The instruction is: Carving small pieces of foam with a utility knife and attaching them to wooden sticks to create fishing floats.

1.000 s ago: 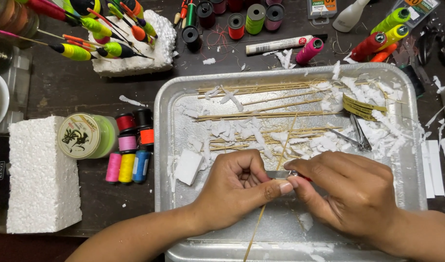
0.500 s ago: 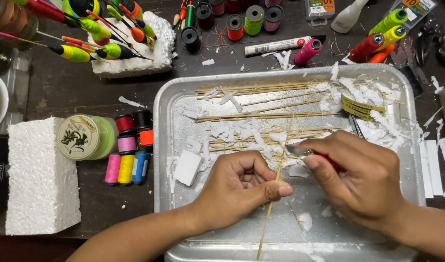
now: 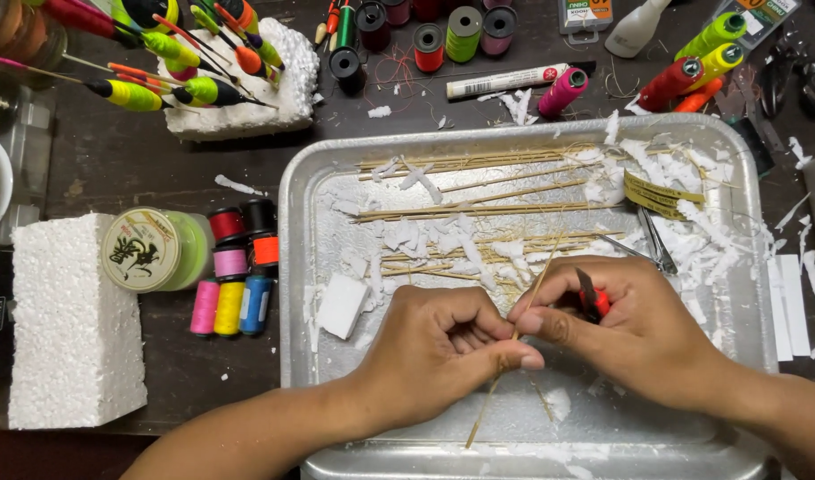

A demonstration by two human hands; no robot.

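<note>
Low in the middle of the frame, over the shallow silver metal tray [image 3: 301, 293], the left hand [image 3: 443, 351] has its fingers curled shut around a thin pale bamboo stick [image 3: 505, 360] that slants from the tray's bottom edge up toward the centre. The right hand [image 3: 638, 333] pinches the same stick with thumb and forefinger while its other fingers are closed on a small red-handled blade [image 3: 592, 300]. White foam shavings [image 3: 443, 240] and more sticks litter the tray above, and a white foam block [image 3: 69, 320] sits on the dark worktop [image 3: 123, 160] at the left.
</note>
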